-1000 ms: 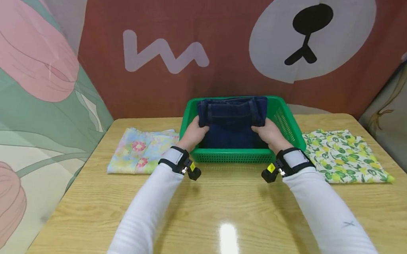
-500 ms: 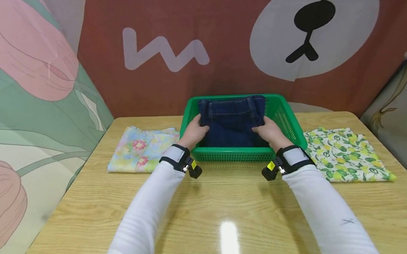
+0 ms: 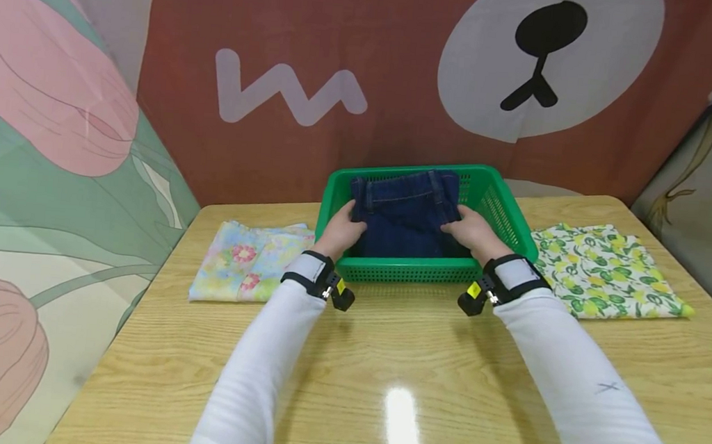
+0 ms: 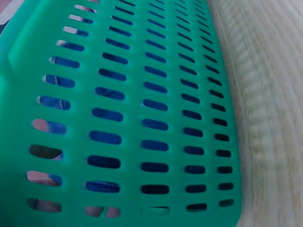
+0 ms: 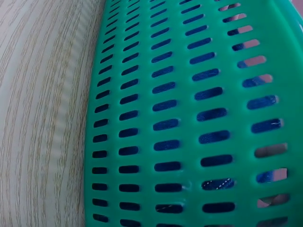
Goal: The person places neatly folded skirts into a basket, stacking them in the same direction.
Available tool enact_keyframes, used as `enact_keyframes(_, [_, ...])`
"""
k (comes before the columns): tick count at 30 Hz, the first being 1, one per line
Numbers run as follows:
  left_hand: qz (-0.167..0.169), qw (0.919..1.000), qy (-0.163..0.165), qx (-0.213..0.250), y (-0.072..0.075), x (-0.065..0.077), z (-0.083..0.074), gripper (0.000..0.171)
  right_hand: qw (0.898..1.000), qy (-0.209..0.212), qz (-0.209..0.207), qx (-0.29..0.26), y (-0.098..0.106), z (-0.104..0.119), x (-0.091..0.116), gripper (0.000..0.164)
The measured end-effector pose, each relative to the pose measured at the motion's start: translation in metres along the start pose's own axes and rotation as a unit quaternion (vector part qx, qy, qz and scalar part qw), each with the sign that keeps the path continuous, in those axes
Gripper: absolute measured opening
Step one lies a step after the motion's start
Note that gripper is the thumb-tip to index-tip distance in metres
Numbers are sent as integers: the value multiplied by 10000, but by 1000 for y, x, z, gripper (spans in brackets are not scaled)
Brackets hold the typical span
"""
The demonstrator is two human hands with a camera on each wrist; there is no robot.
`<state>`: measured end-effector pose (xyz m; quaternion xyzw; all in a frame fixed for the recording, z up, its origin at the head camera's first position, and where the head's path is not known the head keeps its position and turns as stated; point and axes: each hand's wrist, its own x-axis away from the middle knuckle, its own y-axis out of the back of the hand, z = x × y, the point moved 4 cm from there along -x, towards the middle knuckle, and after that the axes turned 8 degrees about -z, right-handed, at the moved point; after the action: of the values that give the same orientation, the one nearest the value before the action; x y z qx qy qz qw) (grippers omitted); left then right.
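Folded dark blue jeans point(image 3: 403, 215) lie inside a green plastic basket point(image 3: 408, 271), waistband toward the far side. My left hand point(image 3: 341, 232) grips their left edge, thumb over the denim. On the opposite edge my right hand point(image 3: 473, 231) holds the fabric the same way. Both hands reach in over the basket's near rim. In the left wrist view the slotted basket wall point(image 4: 130, 106) fills most of the picture, with blue denim behind its slots. The right wrist view likewise has the slotted wall point(image 5: 184, 111) in front of the denim, hiding most of the hand.
A pastel flowered folded cloth point(image 3: 246, 262) lies left of the basket, partly behind the left wrist. To the right is a lemon-print folded cloth point(image 3: 609, 273). All rest on a wooden table point(image 3: 383, 350) before a bear-print backdrop point(image 3: 261, 152).
The jeans' waistband has sunk a little lower and tipped back into the basket, and its right end has drawn slightly inward. Both hands keep nearly the same place on the edges.
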<state>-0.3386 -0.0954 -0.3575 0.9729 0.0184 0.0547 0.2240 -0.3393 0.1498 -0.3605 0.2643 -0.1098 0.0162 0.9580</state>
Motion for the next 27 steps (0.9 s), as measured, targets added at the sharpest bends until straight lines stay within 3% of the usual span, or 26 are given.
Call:
enact_keyframes(13, [366, 9959, -179, -806, -2, 3, 0, 55, 9975, -141, 351, 602, -4, 1, 3, 76])
enact_keyframes(18, [341, 9932, -329, -1063, -3, 4, -1, 48, 9938, -18, 500, 994, -6, 1, 2, 72])
enact_keyframes(21, [181, 9910, -521, -1223, -3, 3, -3, 46, 9911, 58, 538, 1220, -7, 2, 2, 69])
enact_keyframes(27, [-42, 9808, -1288, -1464, -4, 3, -11, 41, 9886, 50, 453, 1434, -6, 0, 0, 71])
